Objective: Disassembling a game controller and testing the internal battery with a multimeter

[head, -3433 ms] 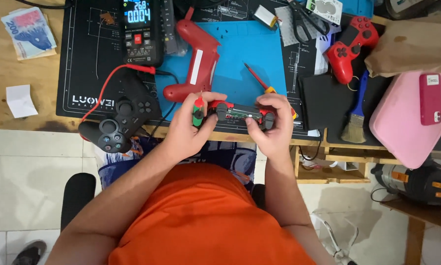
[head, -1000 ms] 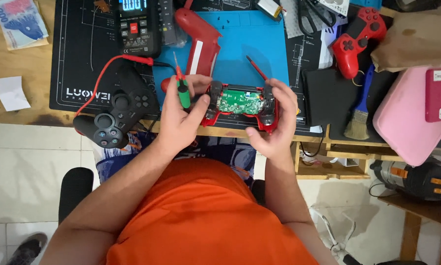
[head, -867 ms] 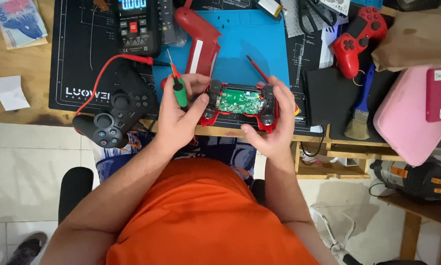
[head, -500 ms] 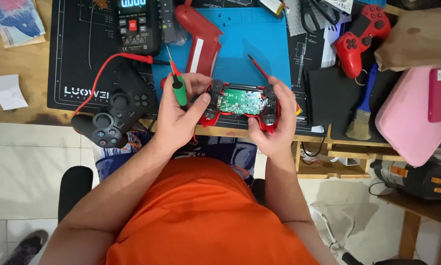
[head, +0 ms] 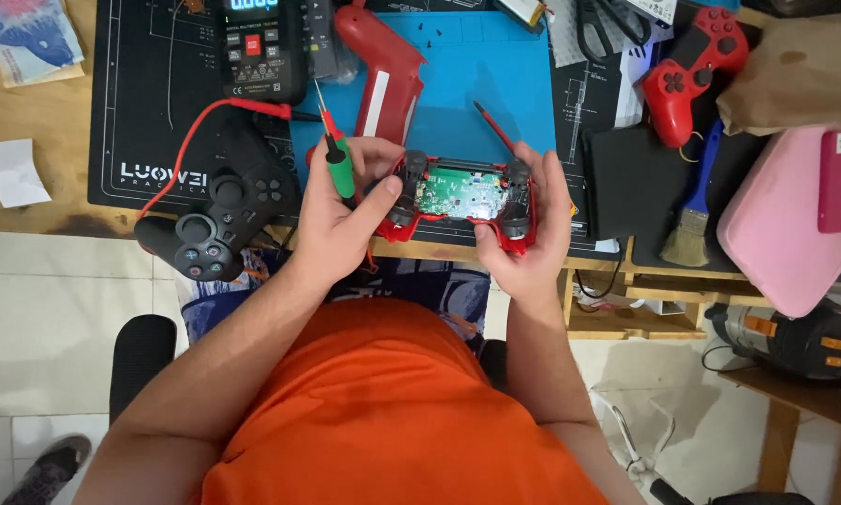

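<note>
An opened red game controller (head: pixel 460 198) is held level over the near edge of the tabletop (head: pixel 28 122), its shell removed so that a green circuit board is exposed between two black thumbsticks. Its left end is pinched by the left hand (head: pixel 341 210), its right end cupped by the right hand (head: pixel 525 229). A green-handled screwdriver (head: pixel 334 150) is held in the left hand as well, its thin shaft tilted up and away, toward the far side of the tabletop.

Red game controller (head: pixel 458 196) with a green circuit board exposed.
Green-handled screwdriver (head: pixel 339 164), blue mat (head: pixel 495 84), black controller (head: pixel 219 210), pink case (head: pixel 785 224), orange shirt (head: pixel 383 411).
</note>
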